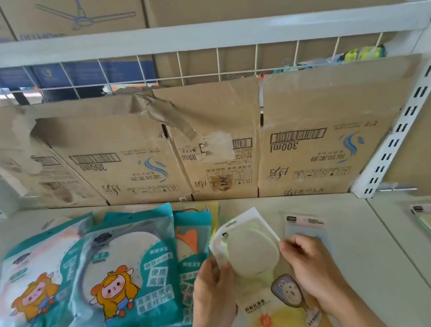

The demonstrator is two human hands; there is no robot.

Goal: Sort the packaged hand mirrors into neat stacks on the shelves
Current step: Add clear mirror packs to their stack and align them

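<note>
2 hands (pixel 213 286) (pixel 309 264) grip the yellow mirror pack (pixel 252 257)

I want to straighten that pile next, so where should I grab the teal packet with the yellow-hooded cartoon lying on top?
Probably pinch the flat near edge of the teal packet, coming from the shelf front. It lies on top of its neighbours and the round mirror fills its middle, so that thin border is freest. The left hand and right hand grip the yellow packet.

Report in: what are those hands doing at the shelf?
Left hand, right hand grip yellow mirror pack by its sides. Teal packs overlap loosely at left. Nothing in the way.
</note>
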